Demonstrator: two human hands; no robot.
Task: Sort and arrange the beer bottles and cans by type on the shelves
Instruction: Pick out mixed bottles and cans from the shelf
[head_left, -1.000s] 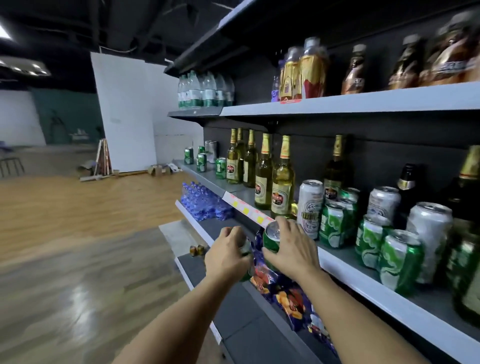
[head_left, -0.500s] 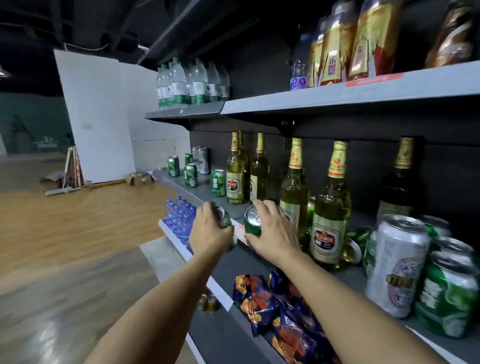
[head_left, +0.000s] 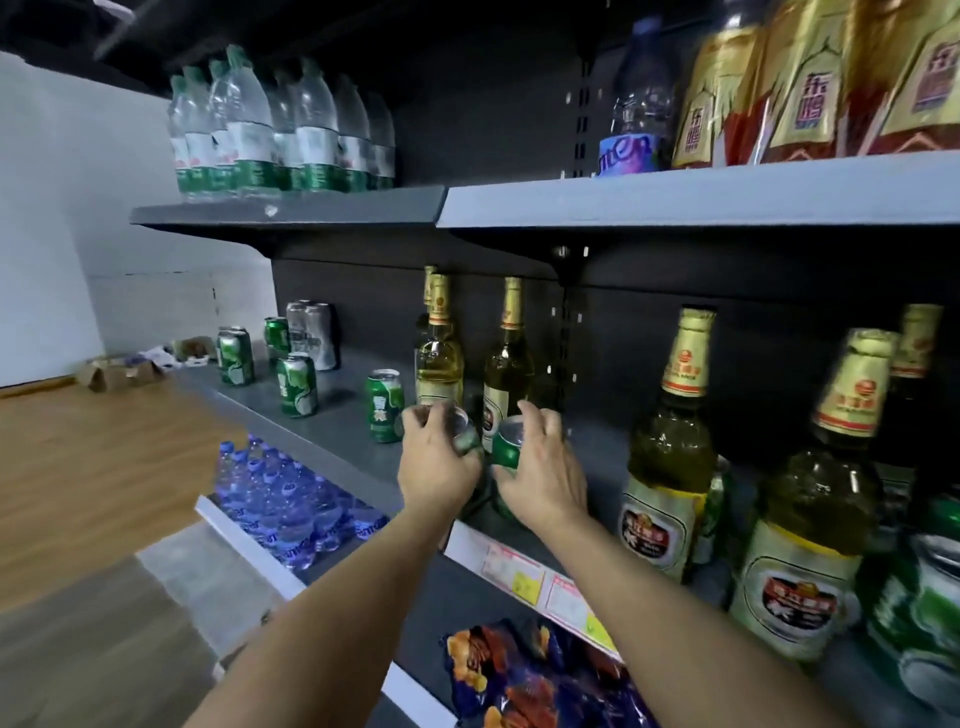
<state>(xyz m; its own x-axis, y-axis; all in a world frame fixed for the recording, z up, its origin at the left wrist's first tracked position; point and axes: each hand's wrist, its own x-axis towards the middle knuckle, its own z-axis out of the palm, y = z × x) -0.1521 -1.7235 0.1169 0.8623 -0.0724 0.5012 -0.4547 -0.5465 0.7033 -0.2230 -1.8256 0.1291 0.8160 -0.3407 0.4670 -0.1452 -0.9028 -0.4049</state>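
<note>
A: Left hand (head_left: 439, 462) curled over the top of a can (head_left: 464, 435), right hand (head_left: 540, 475) wrapped round a second green can (head_left: 508, 448). Both cans low over the middle shelf (head_left: 343, 415), just in front of two bottles (head_left: 440, 364).

B: Risks from here?

A: Could knock the nearer bottle with a knuckle or a can rim; tall glass, narrow base, easy to topple into its neighbour. Could also clip the lone green can (head_left: 385, 405) standing just to the left. Left grip blurred, so hard to say how secure; a slip near the shelf lip would likely mean a drop onto the water bottles (head_left: 291, 514) below.

B: Sorting risk?

A: Yes. More green cans (head_left: 297, 384) grouped further left, silver cans (head_left: 313, 335) behind them. Setting these two down here, among bottles, would probably leave types mixed.

B: Different from half a second back?

A: Both hands further left along the shelf and deeper in, past the price strip (head_left: 540, 582). Same grips, same two cans. View closer and more blurred; silver can at the right out of sight now.
</note>
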